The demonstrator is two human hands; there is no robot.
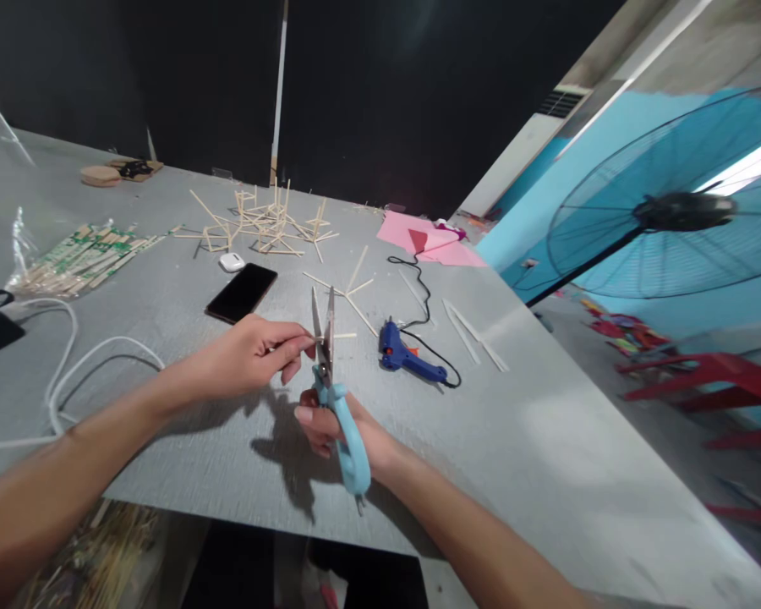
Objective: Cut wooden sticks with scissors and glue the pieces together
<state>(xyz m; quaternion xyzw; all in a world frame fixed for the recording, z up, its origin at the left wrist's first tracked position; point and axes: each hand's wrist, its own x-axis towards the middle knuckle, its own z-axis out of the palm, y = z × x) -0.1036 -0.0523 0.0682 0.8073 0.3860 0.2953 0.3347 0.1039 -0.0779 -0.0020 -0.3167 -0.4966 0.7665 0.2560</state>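
Note:
My right hand (330, 427) grips the light-blue handles of a pair of scissors (333, 397), blades pointing away from me and slightly parted. A thin wooden stick (339, 336) lies across the blades. My left hand (254, 351) pinches the stick's near end between thumb and fingers. Both hands hover just above the grey table (545, 440), near its front edge.
A blue glue gun (406, 355) with a black cord lies right of the scissors. A black phone (241, 293), a white earbud case (232, 261), stick structures (270, 222), a bag of sticks (82, 258), white cable (69, 355), pink paper (428, 237). A fan (672, 211) stands at the right.

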